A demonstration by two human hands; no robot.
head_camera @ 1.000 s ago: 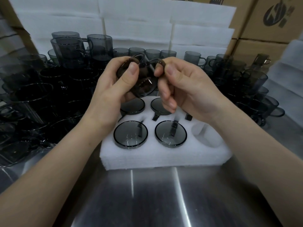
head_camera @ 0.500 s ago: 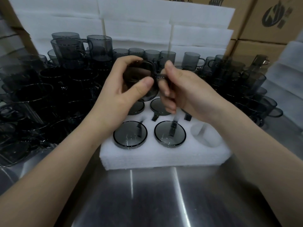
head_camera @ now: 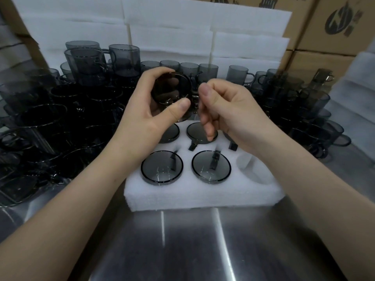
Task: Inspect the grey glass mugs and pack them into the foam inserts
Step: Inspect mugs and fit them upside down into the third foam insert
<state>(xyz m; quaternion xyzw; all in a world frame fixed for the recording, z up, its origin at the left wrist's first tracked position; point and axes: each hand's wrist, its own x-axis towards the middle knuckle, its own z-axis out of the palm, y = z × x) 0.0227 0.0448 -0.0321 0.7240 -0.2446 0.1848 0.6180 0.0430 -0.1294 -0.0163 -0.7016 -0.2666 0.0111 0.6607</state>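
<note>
While a second ago both thumbs sat on its rim, the grey glass mug (head_camera: 171,92) has now turned in my grip. My left hand (head_camera: 146,118) wraps its body at upper centre of the frame, round face toward me. My right hand (head_camera: 229,110) has slid to the handle (head_camera: 193,88), fingers curled and apparently pinching it. The mug hangs above the back row of the foam insert (head_camera: 203,195), clear of it. I judge the check nearly done. One pocket (head_camera: 246,162) at the insert's right front stands open, likely this mug's place.
</note>
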